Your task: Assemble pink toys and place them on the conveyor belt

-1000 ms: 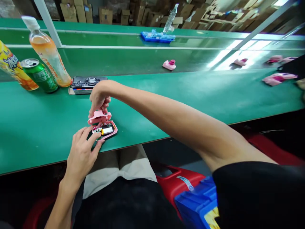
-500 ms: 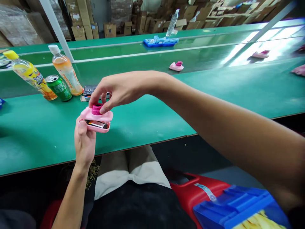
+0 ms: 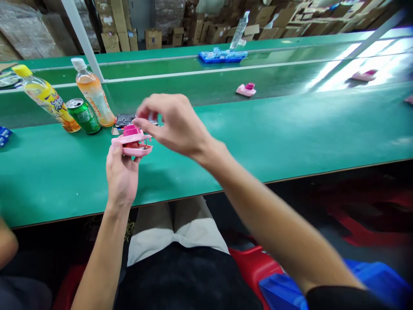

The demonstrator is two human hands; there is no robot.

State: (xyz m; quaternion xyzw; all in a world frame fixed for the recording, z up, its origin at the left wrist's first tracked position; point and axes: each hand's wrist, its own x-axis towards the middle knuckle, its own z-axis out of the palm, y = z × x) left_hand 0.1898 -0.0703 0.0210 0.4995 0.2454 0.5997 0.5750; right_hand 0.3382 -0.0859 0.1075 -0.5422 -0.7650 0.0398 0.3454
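At the far left edge, another person's bare arm (image 3: 7, 243) shows beside a long, flat, green tabletop (image 3: 206, 168) that bears a small blue packet (image 3: 4, 135). Next stand a clear plastic bottle with a yellow cap and yellow label (image 3: 53, 103), a green metal drink can (image 3: 84, 117) and a white-capped plastic bottle of orange drink (image 3: 95, 97). The wearer's left hand (image 3: 122, 174) grips a pale pink, camera-shaped plastic shell (image 3: 137, 151) over the table, thumb at its near left side and fingers beneath. The shell's halves stand apart, wires showing in the gap, and a round magenta knob (image 3: 130, 130) tops the upper half. Behind it lies a dark flat box (image 3: 124, 119), partly hidden. The right hand (image 3: 174, 122), slightly blurred, is loosely curled just beside the knob; whether it touches or holds anything cannot be told. Farther back is a blue plastic tray (image 3: 222, 59) with a clear bottle (image 3: 239, 32) upright but leaning. To the right, two more pink pieces with magenta knobs (image 3: 246, 89) lie well apart on a glossy green strip (image 3: 284, 82)
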